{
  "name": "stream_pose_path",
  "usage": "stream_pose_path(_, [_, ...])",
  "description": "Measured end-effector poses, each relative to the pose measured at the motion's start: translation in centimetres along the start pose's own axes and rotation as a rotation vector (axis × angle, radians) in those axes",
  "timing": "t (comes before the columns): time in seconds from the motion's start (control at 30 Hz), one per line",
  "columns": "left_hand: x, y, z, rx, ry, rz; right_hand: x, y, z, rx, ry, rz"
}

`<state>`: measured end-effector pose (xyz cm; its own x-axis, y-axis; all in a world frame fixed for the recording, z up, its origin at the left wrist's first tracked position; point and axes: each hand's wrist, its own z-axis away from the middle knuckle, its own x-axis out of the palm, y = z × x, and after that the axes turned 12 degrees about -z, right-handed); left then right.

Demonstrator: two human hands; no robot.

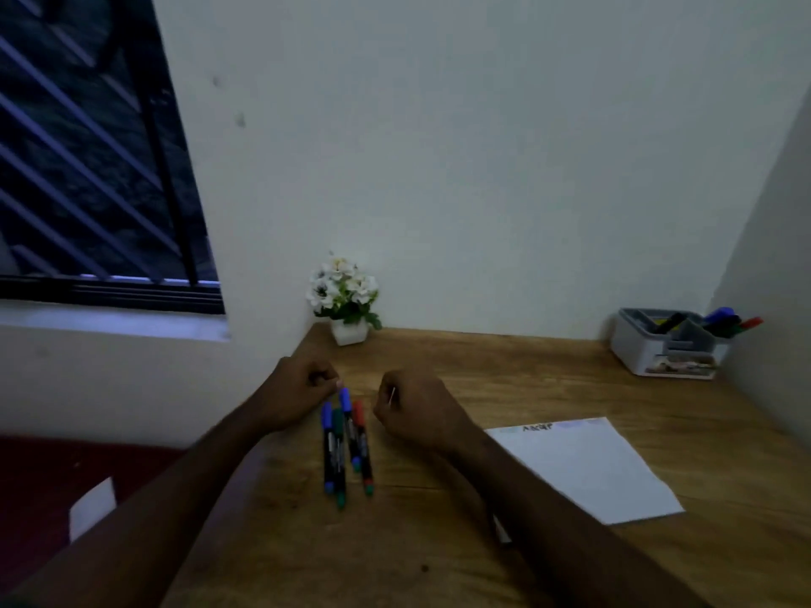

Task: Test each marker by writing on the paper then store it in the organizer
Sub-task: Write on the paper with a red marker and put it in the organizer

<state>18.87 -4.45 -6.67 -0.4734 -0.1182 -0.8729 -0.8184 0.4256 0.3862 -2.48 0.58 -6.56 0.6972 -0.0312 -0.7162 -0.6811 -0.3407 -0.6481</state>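
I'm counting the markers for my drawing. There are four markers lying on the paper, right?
Not quite. The head view shows four markers lying on the bare wooden table, between the hands, not on the paper, which lies apart to their right.

We see four capped markers [346,445] lying side by side mid-tabletop, white paper [588,467] toward its right edge, grey organizer [667,344] in the far-right corner.

We cannot read the dark writing [537,428] at the far edge of the paper [588,467]; it is blurred. Print on the markers [346,445] is too small to tell. The left hand [298,394] and right hand [417,410] curl inward, hiding their fingertips. The organizer [667,344] walls hide the stored markers' lower parts. The window [87,147] is cut off at left.
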Motion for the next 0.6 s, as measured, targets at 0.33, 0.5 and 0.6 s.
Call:
stream_pose_path(0.33, [0.6,-2.1,2.5,-0.049,-0.044,0.041,3.3,-2.5,-1.4,0.267,-0.053,0.015])
stream_pose_path(0.5, [1.1,-1.1,2.0,-0.037,0.009,0.066,3.1,-2.8,-1.2,0.312,-0.052,0.122])
stream_pose_path(0.6, [1.7,-0.4,1.7,-0.013,0.034,0.064,3.0,-3.4,-0.4,0.241,-0.046,0.223])
